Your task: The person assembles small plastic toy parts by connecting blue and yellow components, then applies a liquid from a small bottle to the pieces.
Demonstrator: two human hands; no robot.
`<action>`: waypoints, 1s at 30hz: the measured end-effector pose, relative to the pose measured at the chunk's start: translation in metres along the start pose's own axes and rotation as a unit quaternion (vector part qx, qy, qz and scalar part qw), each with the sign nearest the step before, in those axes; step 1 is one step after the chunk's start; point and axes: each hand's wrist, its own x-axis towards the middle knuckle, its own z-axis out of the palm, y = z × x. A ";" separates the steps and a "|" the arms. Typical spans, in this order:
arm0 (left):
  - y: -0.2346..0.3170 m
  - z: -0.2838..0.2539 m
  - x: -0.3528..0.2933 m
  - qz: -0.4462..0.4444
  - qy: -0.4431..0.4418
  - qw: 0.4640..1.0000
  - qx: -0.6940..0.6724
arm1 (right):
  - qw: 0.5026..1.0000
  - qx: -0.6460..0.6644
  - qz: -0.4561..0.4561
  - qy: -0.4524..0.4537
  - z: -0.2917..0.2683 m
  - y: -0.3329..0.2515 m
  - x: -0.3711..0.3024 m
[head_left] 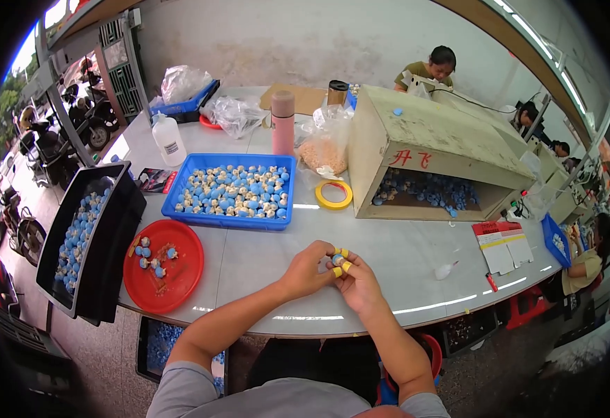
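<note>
Over the middle of the grey table, my left hand (310, 270) and my right hand (358, 282) meet fingertip to fingertip. Between them is a small blue-and-cream figure piece (337, 260), mostly covered by the fingers. Both hands are closed around it; yellow tape wraps several fingertips. To the left, a red round tray (192, 275) carries several similar pieces (156, 263). Behind it stands a blue rectangular tray (239, 221) full of blue-and-cream pieces (235, 191). A black bin (125, 209) at the table's left end holds many more.
A yellow tape roll (333, 205), a pink bottle (283, 125) and a bag of orange bits (324, 150) stand beyond the hands. A beige box (416, 125) with blue pieces inside rises at right. Nearby are a white bottle (169, 141) and a small dropper bottle (444, 270). Other people sit farther right.
</note>
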 end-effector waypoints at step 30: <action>-0.003 -0.003 -0.002 -0.358 -0.175 0.838 -0.374 | 0.759 -0.464 -0.355 0.286 -0.133 -0.075 -0.060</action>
